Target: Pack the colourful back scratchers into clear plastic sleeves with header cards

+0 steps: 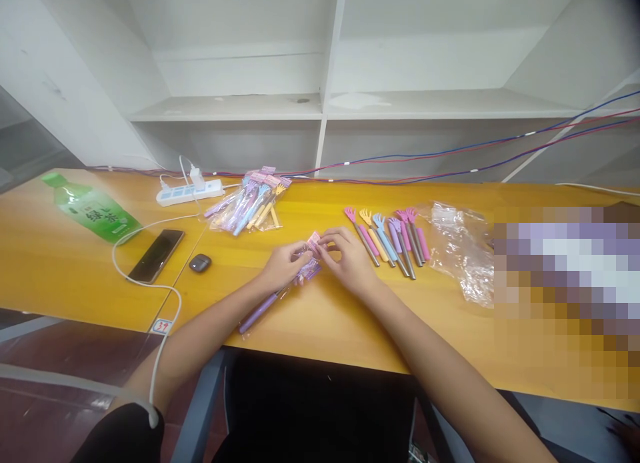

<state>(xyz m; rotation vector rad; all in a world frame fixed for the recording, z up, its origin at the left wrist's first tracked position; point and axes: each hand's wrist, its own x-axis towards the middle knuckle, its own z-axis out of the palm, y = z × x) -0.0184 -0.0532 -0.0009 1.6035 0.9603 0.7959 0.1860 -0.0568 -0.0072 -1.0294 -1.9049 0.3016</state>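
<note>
My left hand [287,266] is closed on the top part of a clear bag that holds a purple-handled back scratcher [260,314]. The bag's lower end points toward the table's front edge. My right hand [345,255] pinches the pink header card [314,241] at the bag's top, close to my left fingertips. Several unwrapped back scratchers [387,239] in pink, yellow, blue and purple lie to the right of my hands. Behind my left hand is a pile of bagged back scratchers [250,203] with pink cards.
Crumpled clear plastic bags [460,249] lie at the right. On the left are a green bottle [93,207], a phone [157,255], a small black device [200,263], a power strip [190,192] and a white cable [177,296]. White shelves [370,106] stand behind the table [330,316].
</note>
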